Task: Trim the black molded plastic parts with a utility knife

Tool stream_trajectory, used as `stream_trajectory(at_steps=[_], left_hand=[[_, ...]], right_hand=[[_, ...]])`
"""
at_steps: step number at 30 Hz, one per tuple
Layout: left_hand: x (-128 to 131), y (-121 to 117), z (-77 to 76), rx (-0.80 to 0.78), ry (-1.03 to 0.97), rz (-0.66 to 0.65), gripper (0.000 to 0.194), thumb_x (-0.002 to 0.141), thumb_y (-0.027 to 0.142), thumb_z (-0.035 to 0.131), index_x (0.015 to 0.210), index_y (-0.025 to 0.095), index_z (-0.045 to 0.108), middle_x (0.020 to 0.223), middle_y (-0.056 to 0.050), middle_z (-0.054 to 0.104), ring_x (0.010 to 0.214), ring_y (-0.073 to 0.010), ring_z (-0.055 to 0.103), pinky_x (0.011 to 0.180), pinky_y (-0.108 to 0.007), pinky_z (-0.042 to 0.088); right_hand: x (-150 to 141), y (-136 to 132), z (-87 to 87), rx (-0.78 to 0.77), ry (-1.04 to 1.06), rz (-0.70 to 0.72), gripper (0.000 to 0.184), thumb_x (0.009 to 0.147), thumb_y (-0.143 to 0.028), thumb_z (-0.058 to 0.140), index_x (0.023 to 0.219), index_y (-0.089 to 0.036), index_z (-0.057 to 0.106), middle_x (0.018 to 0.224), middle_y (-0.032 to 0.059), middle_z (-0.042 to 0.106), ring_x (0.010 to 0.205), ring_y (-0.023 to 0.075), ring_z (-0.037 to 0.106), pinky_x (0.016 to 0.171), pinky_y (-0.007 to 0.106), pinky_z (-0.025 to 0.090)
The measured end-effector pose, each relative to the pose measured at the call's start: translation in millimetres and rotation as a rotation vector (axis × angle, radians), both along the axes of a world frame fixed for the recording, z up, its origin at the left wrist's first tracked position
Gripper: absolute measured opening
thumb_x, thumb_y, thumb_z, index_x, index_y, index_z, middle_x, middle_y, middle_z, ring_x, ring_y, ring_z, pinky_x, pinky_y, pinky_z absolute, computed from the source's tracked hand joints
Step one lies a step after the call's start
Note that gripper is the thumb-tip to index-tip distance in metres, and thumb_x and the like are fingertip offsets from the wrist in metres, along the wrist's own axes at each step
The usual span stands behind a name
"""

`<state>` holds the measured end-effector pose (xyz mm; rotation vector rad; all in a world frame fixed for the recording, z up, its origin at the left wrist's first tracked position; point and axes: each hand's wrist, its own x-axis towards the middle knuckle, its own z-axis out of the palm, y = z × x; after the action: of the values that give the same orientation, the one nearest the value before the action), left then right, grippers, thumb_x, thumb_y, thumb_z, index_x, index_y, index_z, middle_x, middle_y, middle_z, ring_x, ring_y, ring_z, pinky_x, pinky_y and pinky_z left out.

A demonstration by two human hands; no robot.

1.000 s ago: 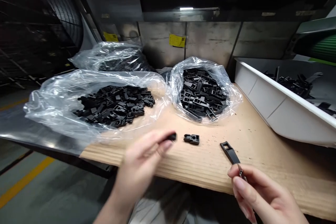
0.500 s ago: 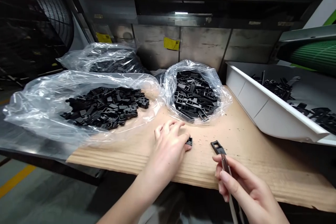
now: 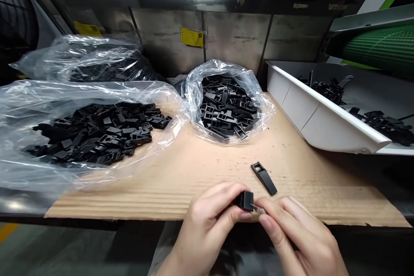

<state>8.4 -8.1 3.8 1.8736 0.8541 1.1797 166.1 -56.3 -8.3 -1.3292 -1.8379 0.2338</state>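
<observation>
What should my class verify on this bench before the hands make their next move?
Left hand grips the black plastic part: ok.
Right hand holds a small metal piece at that part: ok.
Metal piece entering the part: cannot tell.
Black slotted strip lies flat on the cardboard sheet, apart from both hands: ok.
Black parts sit inside the open clear plastic bag: ok.
White tray stands apart from the hands: ok.

I count one left hand (image 3: 210,220), one right hand (image 3: 297,237), one black plastic part (image 3: 246,200) between them, one slotted black strip (image 3: 263,178), three clear plastic bags (image 3: 190,95), and one white tray (image 3: 310,112).
</observation>
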Motion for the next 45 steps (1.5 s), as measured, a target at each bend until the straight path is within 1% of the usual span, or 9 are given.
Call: stream_trajectory(at_steps=[6, 14, 19, 23, 26, 32, 38, 42, 45], left_hand=[[-6, -1, -5.4, 0.089, 0.052, -0.021, 0.018, 0.082, 0.011, 0.055, 0.094, 0.022, 0.062, 0.082, 0.0, 0.068, 0.074, -0.0147, 0.065, 0.065, -0.017, 0.051], [-7, -2, 2.1, -0.027, 0.035, -0.209, 0.016, 0.083, 0.015, 0.056, 0.094, 0.022, 0.064, 0.079, 0.001, 0.069, 0.069, -0.014, 0.065, 0.064, -0.017, 0.05], [-5, -4, -0.1, 0.009, 0.082, -0.069, 0.016, 0.081, 0.012, 0.057, 0.093, 0.021, 0.062, 0.083, 0.0, 0.069, 0.071, -0.0146, 0.065, 0.063, -0.016, 0.049], [-1, -4, -1.6, 0.037, 0.113, -0.018, 0.02, 0.08, 0.007, 0.056, 0.092, 0.021, 0.061, 0.079, 0.003, 0.068, 0.071, -0.0111, 0.064, 0.065, -0.013, 0.046], [-1, -5, -2.0, 0.051, 0.108, -0.026, 0.021, 0.08, 0.006, 0.055, 0.094, 0.021, 0.06, 0.079, 0.003, 0.067, 0.07, -0.0099, 0.063, 0.066, -0.011, 0.046], [-4, -6, -3.8, 0.047, 0.103, -0.034, 0.023, 0.08, 0.004, 0.055, 0.095, 0.02, 0.061, 0.08, 0.003, 0.067, 0.071, -0.009, 0.063, 0.069, -0.01, 0.045], [-5, -4, -2.5, -0.059, 0.099, -0.109, 0.012, 0.083, 0.016, 0.056, 0.091, 0.021, 0.063, 0.077, 0.003, 0.068, 0.068, -0.0096, 0.063, 0.064, -0.011, 0.046], [-3, -3, -1.7, -0.056, 0.144, -0.064, 0.012, 0.082, 0.017, 0.058, 0.092, 0.02, 0.063, 0.082, 0.002, 0.069, 0.074, -0.0113, 0.064, 0.065, -0.012, 0.045], [-3, -3, -2.1, -0.039, 0.135, -0.068, 0.015, 0.082, 0.016, 0.057, 0.096, 0.021, 0.062, 0.084, 0.003, 0.068, 0.076, -0.0098, 0.063, 0.069, -0.01, 0.045]], right_hand=[[-1, 0, 4.7, -0.038, -0.053, 0.008, 0.019, 0.086, -0.02, 0.045, 0.088, -0.02, 0.064, 0.062, 0.0018, 0.052, 0.06, 0.015, 0.055, 0.056, 0.025, 0.045], [7, 7, 0.3, 0.021, 0.005, -0.095, 0.012, 0.084, -0.015, 0.05, 0.087, -0.018, 0.062, 0.071, 0.0036, 0.062, 0.06, 0.0135, 0.06, 0.054, 0.022, 0.045], [8, -1, 3.0, 0.007, 0.135, -0.089, 0.015, 0.084, -0.017, 0.05, 0.093, -0.023, 0.06, 0.072, 0.0, 0.065, 0.06, 0.0132, 0.062, 0.055, 0.02, 0.047], [5, -6, 2.9, 0.007, 0.096, -0.002, 0.012, 0.082, -0.015, 0.052, 0.089, -0.019, 0.061, 0.067, 0.0022, 0.06, 0.06, 0.0148, 0.058, 0.054, 0.022, 0.047], [5, -5, 3.2, -0.03, 0.019, 0.051, 0.012, 0.082, -0.013, 0.05, 0.084, -0.016, 0.061, 0.062, 0.0028, 0.055, 0.055, 0.0137, 0.054, 0.051, 0.023, 0.046], [5, -5, 2.7, -0.009, 0.007, 0.008, 0.016, 0.082, -0.017, 0.049, 0.077, -0.018, 0.064, 0.056, 0.0013, 0.054, 0.052, 0.0136, 0.056, 0.05, 0.021, 0.047], [12, -3, -4.5, 0.056, 0.01, -0.095, 0.011, 0.082, -0.013, 0.052, 0.087, -0.017, 0.061, 0.068, 0.0024, 0.06, 0.064, 0.0142, 0.061, 0.06, 0.021, 0.047], [12, -5, -0.5, -0.058, 0.163, -0.041, 0.016, 0.086, -0.014, 0.045, 0.091, -0.022, 0.057, 0.068, -0.0032, 0.062, 0.06, 0.0089, 0.06, 0.057, 0.015, 0.046], [6, -4, 2.9, -0.144, 0.228, -0.043, 0.02, 0.089, -0.019, 0.039, 0.076, -0.022, 0.055, 0.06, -0.0042, 0.057, 0.052, 0.0078, 0.055, 0.05, 0.015, 0.043]])
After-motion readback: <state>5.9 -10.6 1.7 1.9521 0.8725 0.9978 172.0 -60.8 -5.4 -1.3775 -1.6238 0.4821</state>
